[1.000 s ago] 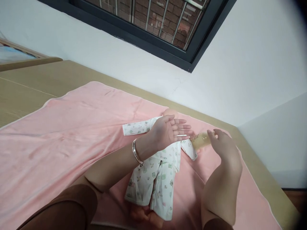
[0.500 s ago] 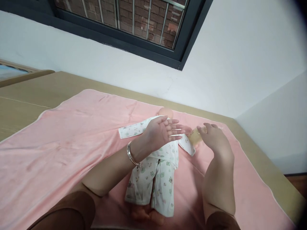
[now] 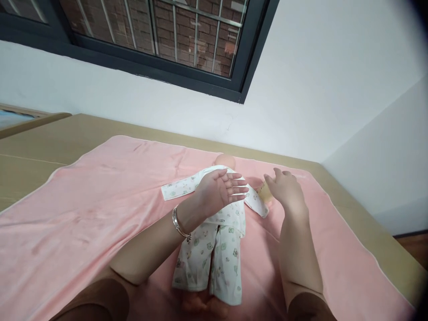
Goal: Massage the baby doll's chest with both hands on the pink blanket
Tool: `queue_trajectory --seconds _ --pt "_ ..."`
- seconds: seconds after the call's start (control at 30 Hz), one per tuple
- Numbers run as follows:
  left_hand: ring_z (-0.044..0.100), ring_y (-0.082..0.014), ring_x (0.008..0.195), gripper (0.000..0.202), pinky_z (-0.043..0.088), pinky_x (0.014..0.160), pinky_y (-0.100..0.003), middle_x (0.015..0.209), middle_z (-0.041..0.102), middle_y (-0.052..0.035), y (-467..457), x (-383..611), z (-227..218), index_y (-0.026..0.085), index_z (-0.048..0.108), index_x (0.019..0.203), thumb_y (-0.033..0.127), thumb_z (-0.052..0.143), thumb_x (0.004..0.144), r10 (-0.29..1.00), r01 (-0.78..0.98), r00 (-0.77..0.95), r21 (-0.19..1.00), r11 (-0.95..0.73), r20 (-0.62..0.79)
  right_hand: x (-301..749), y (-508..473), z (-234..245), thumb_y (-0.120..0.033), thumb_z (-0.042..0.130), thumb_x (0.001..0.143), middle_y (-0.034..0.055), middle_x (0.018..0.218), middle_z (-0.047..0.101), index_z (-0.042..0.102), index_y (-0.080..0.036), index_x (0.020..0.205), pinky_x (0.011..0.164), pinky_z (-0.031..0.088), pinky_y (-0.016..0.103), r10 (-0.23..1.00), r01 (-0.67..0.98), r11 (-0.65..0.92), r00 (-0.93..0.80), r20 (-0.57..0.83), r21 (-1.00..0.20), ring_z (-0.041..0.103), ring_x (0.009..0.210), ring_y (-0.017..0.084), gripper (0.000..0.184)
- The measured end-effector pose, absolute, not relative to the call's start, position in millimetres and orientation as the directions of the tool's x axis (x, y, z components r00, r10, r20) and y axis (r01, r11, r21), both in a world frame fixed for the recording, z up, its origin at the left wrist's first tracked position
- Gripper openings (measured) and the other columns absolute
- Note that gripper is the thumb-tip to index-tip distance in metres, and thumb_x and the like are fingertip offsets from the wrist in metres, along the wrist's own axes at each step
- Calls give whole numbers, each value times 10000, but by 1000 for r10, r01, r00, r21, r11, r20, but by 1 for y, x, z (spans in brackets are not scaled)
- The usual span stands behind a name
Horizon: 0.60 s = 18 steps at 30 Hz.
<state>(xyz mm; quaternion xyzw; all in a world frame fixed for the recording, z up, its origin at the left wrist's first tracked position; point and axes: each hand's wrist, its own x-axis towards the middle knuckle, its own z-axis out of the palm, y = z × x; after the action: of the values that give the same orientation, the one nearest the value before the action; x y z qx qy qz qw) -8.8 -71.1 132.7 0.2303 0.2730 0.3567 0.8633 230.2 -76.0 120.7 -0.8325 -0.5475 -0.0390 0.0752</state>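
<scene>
A baby doll [image 3: 227,218] in a white printed top and trousers lies on its back on a pink blanket [image 3: 110,187], its head at the far side and its feet towards me. Above the doll's chest, my left hand [image 3: 219,191] is held palm up, fingers stretched out and nothing in it; it hides part of the top and the face. My right hand [image 3: 286,187] hovers on the right, thumb and fingers apart. Just beside its thumb, partly covered by the hand, is a yellowish bottle [image 3: 265,192] with markings, near the doll's sleeve end. Whether hand and bottle touch is unclear.
Beneath the blanket is a wooden tabletop [image 3: 40,167]. Behind it rises a white wall [image 3: 187,116] with a dark-framed window [image 3: 160,64]. At the far left stands a wooden-edged piece [image 3: 36,124] with something light blue inside.
The view has tipped slightly up and to the right. My right hand has drawn a little leftward and its fingers look more spread. My left hand keeps its palm-up pose.
</scene>
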Motion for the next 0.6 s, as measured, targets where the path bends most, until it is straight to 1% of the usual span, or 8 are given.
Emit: queue_trajectory --seconds 0.13,0.2,0.27,0.3,0.4,0.47,0.53,0.6 --pt "747 -261 822 334 594 775 -389 922 746 -158 -70 -6 130 106 670 936 322 419 976 731 -470 600 597 651 -325 210 -98 129 -442 355 1022 239 1321 623 522 -92 1424 1021 453 535 940 958 -283 285 185 -38 502 1322 404 558" --pt "747 -264 841 337 594 797 -396 958 749 -169 -69 -4 128 98 675 969 317 420 975 731 -470 596 594 653 -332 195 -111 133 -422 362 1029 229 1322 636 504 -69 1446 1063 439 530 952 984 -168 177 250 -56 504 1331 389 565" --pt "747 -263 874 344 593 836 -401 1021 749 -182 -68 -2 127 87 672 1038 312 421 974 745 -485 572 589 646 -345 177 -122 134 -413 370 1034 215 1395 598 500 -68 1455 1126 407 521 941 997 8 20 337 -80 495 1354 364 559" --pt "746 -259 892 355 590 859 -400 1049 747 -184 -68 -1 127 82 667 1077 310 413 977 753 -493 555 589 640 -354 167 -127 133 -412 371 1037 209 1457 551 498 -80 1460 1157 383 526 925 992 94 -57 376 -83 463 1391 359 553" --pt "737 -250 985 418 565 946 -385 1122 739 -182 -69 0 129 72 644 1188 320 364 1001 749 -497 559 580 646 -356 135 -138 123 -444 391 1038 175 1570 443 456 -118 1502 1189 346 581 872 943 330 -288 396 -42 356 1476 377 570" --pt "723 -261 1059 459 538 1007 -397 1167 732 -184 -70 -4 131 73 631 1239 353 347 1012 737 -490 580 575 655 -346 117 -142 113 -491 443 1018 204 1597 397 361 -57 1546 1224 295 605 821 880 475 -443 361 0 299 1509 386 688" --pt "699 -280 1140 493 504 1065 -427 1238 713 -189 -71 -12 134 84 614 1286 402 355 1013 729 -484 601 577 658 -328 105 -146 104 -520 488 994 265 1598 362 296 13 1552 1237 266 620 777 841 540 -504 377 11 252 1529 403 795" --pt "660 -291 1225 520 461 1120 -446 1319 677 -195 -71 -20 137 94 595 1328 438 367 1011 728 -481 615 586 652 -304 99 -150 99 -493 497 994 296 1589 353 271 10 1557 1226 269 643 740 814 580 -525 421 -3 217 1541 409 789"
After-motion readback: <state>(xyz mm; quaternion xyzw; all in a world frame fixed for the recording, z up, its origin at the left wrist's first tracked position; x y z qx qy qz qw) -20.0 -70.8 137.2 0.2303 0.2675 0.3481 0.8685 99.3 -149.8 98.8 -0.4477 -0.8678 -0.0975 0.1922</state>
